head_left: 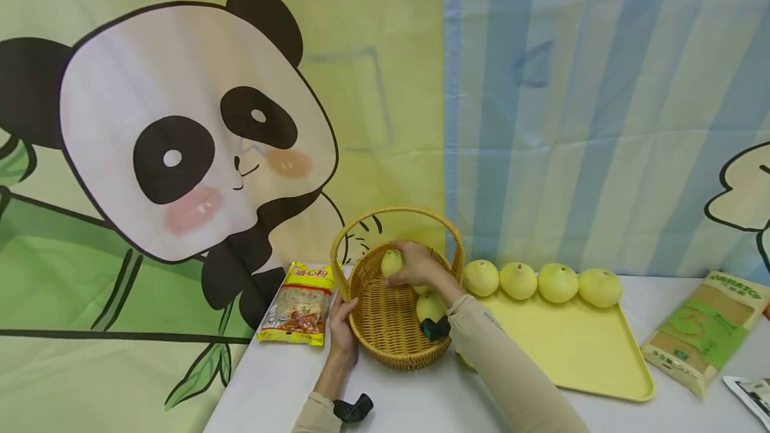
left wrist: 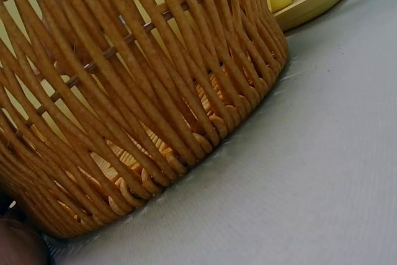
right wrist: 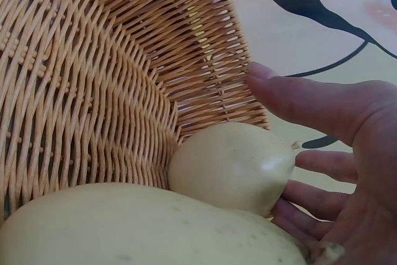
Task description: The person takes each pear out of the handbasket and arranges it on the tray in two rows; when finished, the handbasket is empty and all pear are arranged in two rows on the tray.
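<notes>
A wicker basket point(head_left: 400, 353) with an arched handle stands on the table. My left hand point(head_left: 341, 329) holds its left side, thumb at the rim; in the left wrist view the basket wall point(left wrist: 142, 85) fills much of the picture. Inside the basket is my right hand point(head_left: 418, 266), around a pale yellow pear point(head_left: 392, 262). The right wrist view shows this pear point(right wrist: 229, 166) against the wicker, fingers close beside it and the thumb point(right wrist: 310, 100) stretched out away from it. Another pear point(head_left: 429, 307) lies in the basket, partly hidden by the right wrist.
A yellow tray point(head_left: 592, 359) to the basket's right carries a row of several pears point(head_left: 519, 280) along its back edge. A yellow-topped food packet point(head_left: 299, 306) lies to the left. A green and brown packet point(head_left: 704, 333) is at the right. A printed curtain point(head_left: 385, 85) hangs behind.
</notes>
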`<state>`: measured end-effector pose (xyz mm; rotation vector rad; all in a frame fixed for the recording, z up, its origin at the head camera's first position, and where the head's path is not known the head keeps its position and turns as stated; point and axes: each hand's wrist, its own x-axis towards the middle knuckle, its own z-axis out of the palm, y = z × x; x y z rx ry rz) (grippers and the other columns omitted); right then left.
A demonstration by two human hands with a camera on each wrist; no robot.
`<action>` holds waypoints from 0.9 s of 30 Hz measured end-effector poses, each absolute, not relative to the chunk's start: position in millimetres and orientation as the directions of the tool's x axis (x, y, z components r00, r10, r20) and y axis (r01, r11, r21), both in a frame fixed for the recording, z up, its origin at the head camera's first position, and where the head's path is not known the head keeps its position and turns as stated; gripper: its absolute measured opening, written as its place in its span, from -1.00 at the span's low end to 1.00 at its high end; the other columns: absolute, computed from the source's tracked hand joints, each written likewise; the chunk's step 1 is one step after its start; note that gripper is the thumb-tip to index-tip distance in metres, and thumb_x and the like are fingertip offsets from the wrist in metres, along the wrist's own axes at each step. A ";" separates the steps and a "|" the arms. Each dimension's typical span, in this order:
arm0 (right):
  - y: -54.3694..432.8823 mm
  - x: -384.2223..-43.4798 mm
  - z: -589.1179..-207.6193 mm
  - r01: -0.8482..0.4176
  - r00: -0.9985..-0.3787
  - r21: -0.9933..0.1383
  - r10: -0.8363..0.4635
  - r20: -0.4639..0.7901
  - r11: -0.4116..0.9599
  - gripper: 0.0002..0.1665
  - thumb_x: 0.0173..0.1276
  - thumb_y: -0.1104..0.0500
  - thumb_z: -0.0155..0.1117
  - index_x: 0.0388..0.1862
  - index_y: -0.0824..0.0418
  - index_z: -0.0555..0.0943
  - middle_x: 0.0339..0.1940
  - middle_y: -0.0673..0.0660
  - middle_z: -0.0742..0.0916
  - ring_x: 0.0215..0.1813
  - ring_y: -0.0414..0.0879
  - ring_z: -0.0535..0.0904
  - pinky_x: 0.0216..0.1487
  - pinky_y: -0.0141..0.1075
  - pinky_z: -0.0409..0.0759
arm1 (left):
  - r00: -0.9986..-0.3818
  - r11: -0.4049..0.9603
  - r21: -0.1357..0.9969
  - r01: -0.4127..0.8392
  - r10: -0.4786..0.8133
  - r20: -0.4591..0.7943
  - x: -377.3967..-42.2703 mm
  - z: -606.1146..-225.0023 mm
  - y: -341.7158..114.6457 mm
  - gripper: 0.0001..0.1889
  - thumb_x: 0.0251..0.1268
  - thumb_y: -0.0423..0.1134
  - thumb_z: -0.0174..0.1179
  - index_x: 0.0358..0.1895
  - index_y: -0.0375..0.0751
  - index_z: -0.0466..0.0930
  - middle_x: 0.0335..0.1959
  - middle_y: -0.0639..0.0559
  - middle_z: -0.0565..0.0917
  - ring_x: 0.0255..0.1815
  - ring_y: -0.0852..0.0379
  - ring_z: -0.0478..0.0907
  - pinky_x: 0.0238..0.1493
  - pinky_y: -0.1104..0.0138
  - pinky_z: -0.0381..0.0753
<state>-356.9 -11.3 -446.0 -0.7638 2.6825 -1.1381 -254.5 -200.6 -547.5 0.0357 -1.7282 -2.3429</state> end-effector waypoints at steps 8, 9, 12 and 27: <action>-20.8 -358.4 -446.0 -0.428 -0.870 -0.589 -0.489 0.065 0.685 0.16 0.05 -0.04 0.78 0.60 0.18 0.43 0.53 0.28 0.55 0.54 0.28 0.42 0.48 0.15 0.47 | -0.972 -0.289 0.944 0.159 -0.214 0.098 -254.7 -548.0 -201.3 -0.33 0.52 -0.20 -0.11 0.69 -0.03 0.20 0.58 -0.29 0.33 0.50 -0.20 0.36 0.44 0.21 0.42; -21.6 -358.5 -445.9 -0.428 -0.873 -0.580 -0.483 0.067 0.693 0.15 0.04 -0.03 0.79 0.59 0.16 0.45 0.52 0.28 0.55 0.53 0.28 0.43 0.46 0.16 0.48 | -0.972 -0.288 0.944 0.161 -0.215 0.100 -254.9 -548.0 -201.1 -0.33 0.52 -0.20 -0.11 0.69 -0.03 0.20 0.58 -0.29 0.33 0.50 -0.19 0.36 0.43 0.21 0.42; -23.9 -358.9 -445.6 -0.430 -0.881 -0.547 -0.467 0.080 0.718 0.09 0.03 -0.02 0.79 0.55 0.11 0.51 0.48 0.27 0.57 0.49 0.28 0.45 0.38 0.18 0.54 | -0.971 -0.294 0.941 0.168 -0.216 0.106 -255.3 -547.8 -200.5 -0.33 0.51 -0.20 -0.10 0.69 -0.04 0.20 0.57 -0.29 0.34 0.50 -0.19 0.37 0.43 0.21 0.43; -34.5 -364.4 -449.8 -0.405 -0.910 -0.377 -0.408 0.075 0.833 0.02 0.06 -0.15 0.76 0.48 -0.01 0.51 0.25 0.19 0.68 0.16 0.15 0.67 0.12 0.10 0.63 | -0.971 -0.302 0.937 0.178 -0.209 0.117 -255.7 -546.8 -199.1 -0.30 0.48 -0.23 -0.10 0.69 -0.06 0.18 0.59 -0.29 0.33 0.54 -0.22 0.32 0.45 0.22 0.39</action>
